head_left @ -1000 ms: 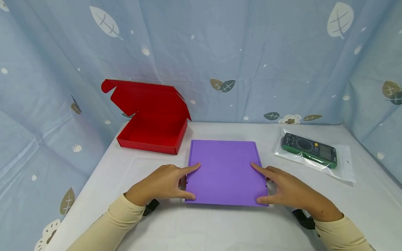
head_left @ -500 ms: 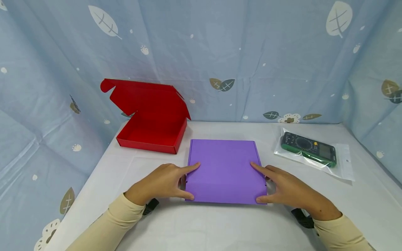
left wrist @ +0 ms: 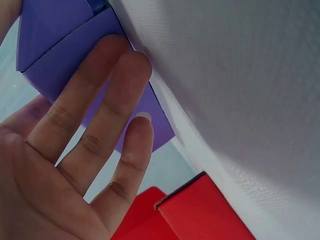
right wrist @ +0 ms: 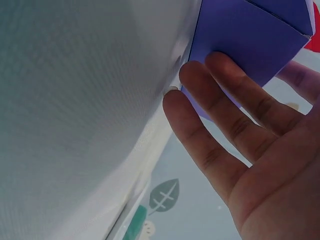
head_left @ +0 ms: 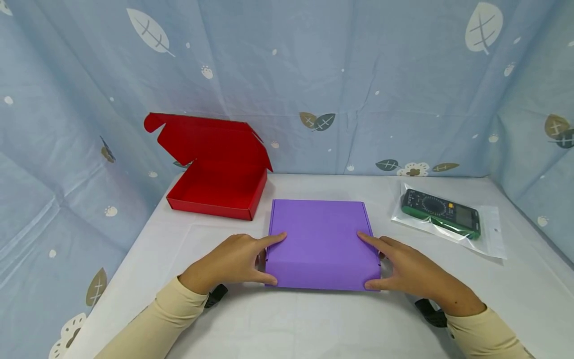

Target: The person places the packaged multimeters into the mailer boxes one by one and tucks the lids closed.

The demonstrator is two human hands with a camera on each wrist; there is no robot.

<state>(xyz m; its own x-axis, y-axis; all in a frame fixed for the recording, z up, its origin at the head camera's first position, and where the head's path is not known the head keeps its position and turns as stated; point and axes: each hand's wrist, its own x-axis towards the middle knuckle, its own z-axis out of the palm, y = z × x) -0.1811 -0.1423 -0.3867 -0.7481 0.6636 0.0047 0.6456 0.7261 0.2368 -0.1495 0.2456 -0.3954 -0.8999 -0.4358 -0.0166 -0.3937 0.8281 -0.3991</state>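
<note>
Backdrop: blue leaf-print curtain (head_left: 403, 109) beyond both hands. White desk (head_left: 332, 324) under them.

Purple box (head_left: 323, 229): flat on the desk, directly between the hands. Change over the last second: its front edge sits lower. A second ago the top reads as one plain face; now a crease crosses it, with a front strip (head_left: 323, 275) sloping down nearer the person. Interpretation: the lid is pressed down, closed or very nearly so. Whether its front flap is fully tucked cannot be confirmed.

Red box (head_left: 213, 204): beyond the left hand, lid standing up, visible interior bare. No change noted.

Left hand (head_left: 235, 262) and right hand (head_left: 396, 267): positions almost identical to a second ago. Both are spread, fingers extended rather than wrapped round; each has the forefinger on the top and the thumb at a near corner. Wrist views show the other fingers loosely straight along or close to the side walls.

Clear bag (head_left: 493, 234): beyond and outside the right hand, not touched. Green-and-black meter (head_left: 441, 212) inside it, likewise unchanged.
</note>
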